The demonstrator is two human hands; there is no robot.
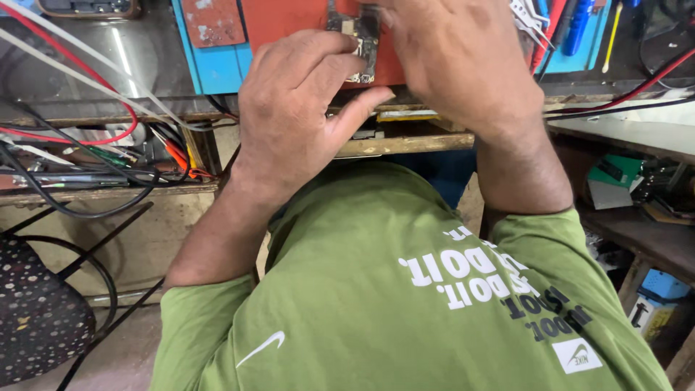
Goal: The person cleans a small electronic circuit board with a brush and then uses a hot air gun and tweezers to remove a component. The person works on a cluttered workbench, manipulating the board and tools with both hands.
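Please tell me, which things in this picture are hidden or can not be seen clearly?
Head view only:
- Small circuit board: mostly covered by both hands; its top is cut by the frame edge.
- Right hand: fingertips hidden, so its grip is unclear.
- Left hand: fingertips rest at the board; a real grip cannot be judged.
- Tools at top right: cropped, too small.

The right hand [463,61] hides most of the small circuit board [360,36] at the top centre; its fingertips are cut off by the top edge.

Both forearms reach forward, raised. The left hand [304,108] curls, thumb stretched toward the right. The right hand [463,61] arches over, fingers bent down.
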